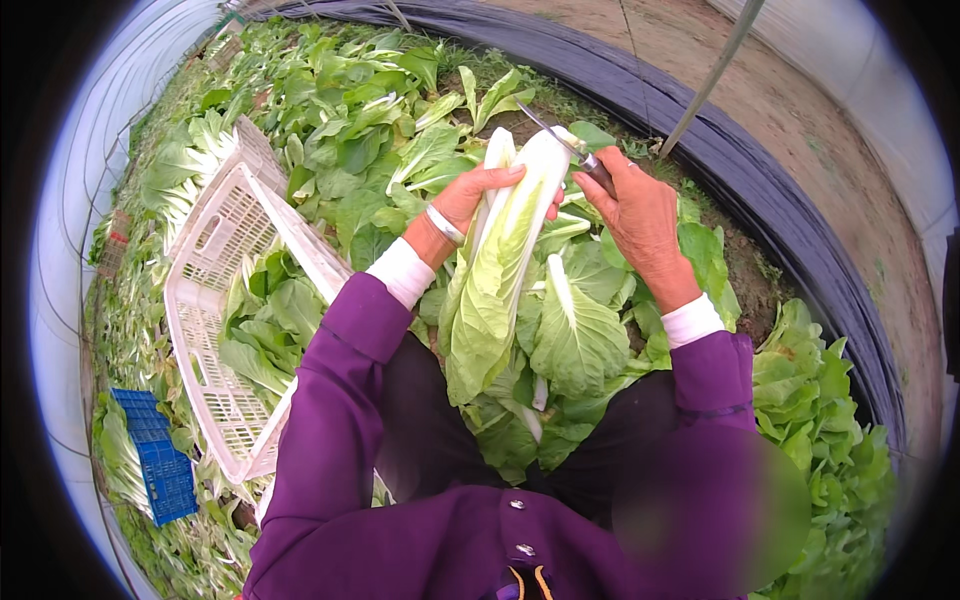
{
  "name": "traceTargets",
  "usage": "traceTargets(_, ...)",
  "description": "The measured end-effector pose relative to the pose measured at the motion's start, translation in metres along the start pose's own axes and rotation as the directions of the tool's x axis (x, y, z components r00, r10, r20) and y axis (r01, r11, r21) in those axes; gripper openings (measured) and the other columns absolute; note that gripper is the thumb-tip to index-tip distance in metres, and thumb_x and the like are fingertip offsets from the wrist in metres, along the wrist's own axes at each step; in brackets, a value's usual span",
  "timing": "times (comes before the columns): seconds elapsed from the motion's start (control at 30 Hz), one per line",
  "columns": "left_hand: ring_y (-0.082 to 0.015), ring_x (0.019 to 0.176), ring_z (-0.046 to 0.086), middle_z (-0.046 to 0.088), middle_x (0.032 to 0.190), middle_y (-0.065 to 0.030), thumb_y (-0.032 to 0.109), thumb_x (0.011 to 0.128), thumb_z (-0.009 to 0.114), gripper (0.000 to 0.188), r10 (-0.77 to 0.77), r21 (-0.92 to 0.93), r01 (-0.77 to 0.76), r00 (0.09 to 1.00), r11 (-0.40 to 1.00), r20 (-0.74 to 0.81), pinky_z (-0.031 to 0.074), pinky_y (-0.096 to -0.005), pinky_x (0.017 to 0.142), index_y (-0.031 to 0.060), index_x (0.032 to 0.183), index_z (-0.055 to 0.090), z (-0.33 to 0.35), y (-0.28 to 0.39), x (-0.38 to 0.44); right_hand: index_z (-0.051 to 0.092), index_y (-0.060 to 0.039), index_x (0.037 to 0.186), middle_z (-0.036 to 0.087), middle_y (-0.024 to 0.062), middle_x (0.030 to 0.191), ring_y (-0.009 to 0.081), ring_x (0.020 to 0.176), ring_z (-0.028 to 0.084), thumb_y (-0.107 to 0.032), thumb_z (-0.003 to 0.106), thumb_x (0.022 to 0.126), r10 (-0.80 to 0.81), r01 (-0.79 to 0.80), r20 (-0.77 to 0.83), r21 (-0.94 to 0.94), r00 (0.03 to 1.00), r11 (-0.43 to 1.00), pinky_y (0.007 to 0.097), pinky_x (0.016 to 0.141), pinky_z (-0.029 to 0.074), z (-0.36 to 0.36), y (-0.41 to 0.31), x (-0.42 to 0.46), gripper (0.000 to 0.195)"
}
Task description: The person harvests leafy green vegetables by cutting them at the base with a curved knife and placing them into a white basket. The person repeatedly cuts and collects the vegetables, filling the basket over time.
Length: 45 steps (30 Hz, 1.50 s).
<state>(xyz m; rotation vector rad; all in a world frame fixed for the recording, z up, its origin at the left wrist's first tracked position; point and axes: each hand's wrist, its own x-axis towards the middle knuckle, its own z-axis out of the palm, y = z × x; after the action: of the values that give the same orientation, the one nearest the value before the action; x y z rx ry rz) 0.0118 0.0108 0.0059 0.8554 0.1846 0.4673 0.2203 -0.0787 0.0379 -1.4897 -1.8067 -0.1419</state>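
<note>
My left hand (476,196) grips a head of pale leafy cabbage (504,262), its white base up and its green leaves hanging down. In my right hand (636,210) is a knife (592,169) with a dark handle. Its thin blade crosses at the cut end of the cabbage's base; whether it touches cannot be told. Below the held head, cut leaves (574,330) with white stalks lie on the ground between my knees. Some fingers of my left hand are hidden behind the cabbage.
At my left a white plastic crate (191,330) holds some leafy greens. Farther left stands a blue crate (154,454) beside more greens. Growing plants (799,375) are at the right. Dark sheeting (750,157) and a slanted pole (712,79) border the bed.
</note>
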Motion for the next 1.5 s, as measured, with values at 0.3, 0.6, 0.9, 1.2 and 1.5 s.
traceTargets(0.3,-0.0298,0.104,0.061,0.057,0.119,-0.0210,0.029,0.094,0.053,0.053,0.147,-0.389,-0.005,0.930,0.921,0.336,0.051,-0.0440,0.088,-0.0054,0.133,0.041,0.013,-0.011,0.005,0.057,-0.0067,0.094,0.066,0.0154,0.081,0.0367,0.073,0.063,-0.037,0.059,0.089,0.340,-0.319,0.235,-0.123,0.911,0.940,0.0456,0.062,0.047,0.024,0.069,-0.029,0.031)
traceTargets(0.6,-0.0357,0.120,0.053,0.048,0.135,-0.0242,0.028,0.094,0.054,0.058,0.317,-0.437,-0.357,0.934,0.826,-0.164,0.043,-0.0508,0.102,-0.0037,0.139,0.036,-0.005,0.017,-0.004,0.057,0.0015,0.087,0.059,0.0147,0.066,0.0248,0.048,0.058,-0.036,0.059,0.089,0.449,-0.557,0.418,0.180,0.790,0.811,0.0387,0.052,0.045,0.031,0.042,-0.020,0.038)
traceTargets(0.9,-0.0432,0.122,0.049,0.048,0.130,-0.0320,0.021,0.091,0.060,0.058,0.401,-0.339,-0.596,0.771,0.727,-0.494,0.034,-0.0556,0.108,-0.0101,0.133,0.035,-0.054,0.042,-0.016,0.056,0.0019,0.089,0.059,0.0131,0.067,0.0231,0.049,0.059,-0.030,0.059,0.089,0.408,-0.523,0.376,0.288,0.832,0.802,0.0364,0.046,0.044,0.050,0.068,-0.033,0.032)
traceTargets(1.2,-0.0332,0.094,0.063,0.066,0.101,-0.0154,0.019,0.092,0.061,0.024,0.793,0.345,-0.780,0.294,0.522,-0.534,0.053,-0.0470,0.087,0.0023,0.109,0.060,-0.053,0.229,-0.178,0.054,-0.0007,0.084,0.045,0.0028,0.061,0.0116,0.041,0.043,-0.035,0.057,0.092,0.427,-0.602,0.562,0.166,0.708,0.781,0.0286,0.037,0.036,0.054,0.038,-0.026,0.035)
traceTargets(1.5,-0.0248,0.085,0.060,0.062,0.095,-0.0116,0.021,0.089,0.060,0.032,0.838,0.867,-0.139,-0.223,0.478,-0.498,0.051,-0.0398,0.072,-0.0018,0.110,0.056,-0.106,0.235,-0.461,0.049,-0.0036,0.078,0.040,-0.0001,0.057,0.0092,0.038,0.039,-0.031,0.057,0.093,0.354,-0.619,0.716,0.138,0.602,0.773,0.0262,0.035,0.033,0.106,0.020,-0.030,0.032)
